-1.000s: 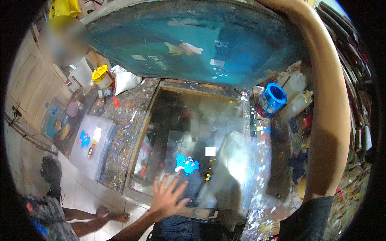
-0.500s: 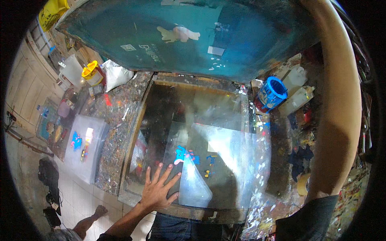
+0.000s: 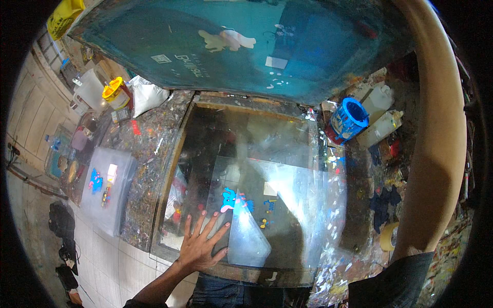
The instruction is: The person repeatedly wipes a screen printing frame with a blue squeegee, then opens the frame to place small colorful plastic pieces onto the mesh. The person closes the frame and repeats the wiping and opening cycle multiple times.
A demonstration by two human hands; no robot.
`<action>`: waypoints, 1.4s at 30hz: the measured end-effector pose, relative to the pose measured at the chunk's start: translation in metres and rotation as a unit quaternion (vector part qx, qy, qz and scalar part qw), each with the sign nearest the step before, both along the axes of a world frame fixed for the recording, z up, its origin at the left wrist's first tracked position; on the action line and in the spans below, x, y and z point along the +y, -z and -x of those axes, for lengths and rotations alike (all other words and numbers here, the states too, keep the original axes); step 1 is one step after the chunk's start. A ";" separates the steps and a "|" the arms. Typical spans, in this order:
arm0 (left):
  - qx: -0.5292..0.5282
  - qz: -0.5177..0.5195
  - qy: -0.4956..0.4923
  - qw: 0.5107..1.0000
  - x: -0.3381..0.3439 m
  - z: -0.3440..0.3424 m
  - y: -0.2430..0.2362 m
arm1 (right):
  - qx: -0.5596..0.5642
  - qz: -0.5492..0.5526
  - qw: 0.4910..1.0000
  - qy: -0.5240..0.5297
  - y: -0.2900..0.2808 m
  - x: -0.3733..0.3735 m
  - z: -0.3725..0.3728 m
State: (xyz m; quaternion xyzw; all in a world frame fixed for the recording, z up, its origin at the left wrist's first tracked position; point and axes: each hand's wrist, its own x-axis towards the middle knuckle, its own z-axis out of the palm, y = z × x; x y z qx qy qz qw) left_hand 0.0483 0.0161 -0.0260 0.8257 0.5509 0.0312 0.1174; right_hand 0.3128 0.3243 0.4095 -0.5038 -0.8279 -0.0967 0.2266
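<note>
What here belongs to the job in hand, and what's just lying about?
Likely the job's: left hand, spread by the clear printed sheet; glass worktop; raised teal screen; stack of clear sheets.

Untouched, perhaps just lying about: tape roll, white bag, plastic jugs, blue-rimmed tub, yellow-rimmed tub.

Lettering (image 3: 189, 65) on teal screen (image 3: 138, 31); print (image 3: 67, 12) on yellow bag (image 3: 57, 26)

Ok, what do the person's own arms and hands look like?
The left hand shows no glove, ring or watch; a dark left sleeve just edges in below. The right arm is bare beyond a dark right sleeve. The right hand is out of view.
</note>
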 end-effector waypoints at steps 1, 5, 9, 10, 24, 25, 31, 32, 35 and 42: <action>0.003 0.022 0.007 1.000 0.000 0.001 0.002 | -0.007 -0.004 1.000 0.001 0.000 0.000 0.000; -0.008 0.032 0.002 0.999 0.002 0.007 -0.001 | -0.035 -0.004 0.999 -0.002 -0.001 0.000 0.002; -0.037 0.052 0.019 0.998 -0.009 -0.029 -0.022 | -0.031 0.019 0.999 0.017 -0.001 -0.009 0.004; -0.112 0.035 0.008 0.993 -0.013 -0.048 -0.029 | -0.067 0.011 0.998 0.017 -0.001 -0.012 0.005; 0.021 -0.371 -0.199 0.907 0.029 0.016 -0.184 | 0.021 -0.045 0.997 -0.062 0.186 -0.220 0.011; 0.022 -0.308 -0.100 0.946 0.021 0.033 -0.185 | 0.023 0.057 0.997 -0.046 0.213 -0.240 0.012; -0.029 -0.097 0.013 0.995 -0.016 0.041 -0.074 | -0.052 0.412 0.901 -0.127 0.337 -0.227 -0.010; -0.041 -0.105 0.014 0.994 -0.019 0.045 -0.057 | -0.038 0.392 0.910 -0.129 0.348 -0.213 -0.017; -0.064 -0.092 0.003 0.994 -0.021 0.052 -0.028 | -0.006 0.304 0.946 -0.111 0.368 -0.160 -0.022; -0.094 -0.071 -0.025 0.993 -0.020 0.050 -0.034 | -0.001 0.191 0.978 -0.083 0.387 -0.190 -0.011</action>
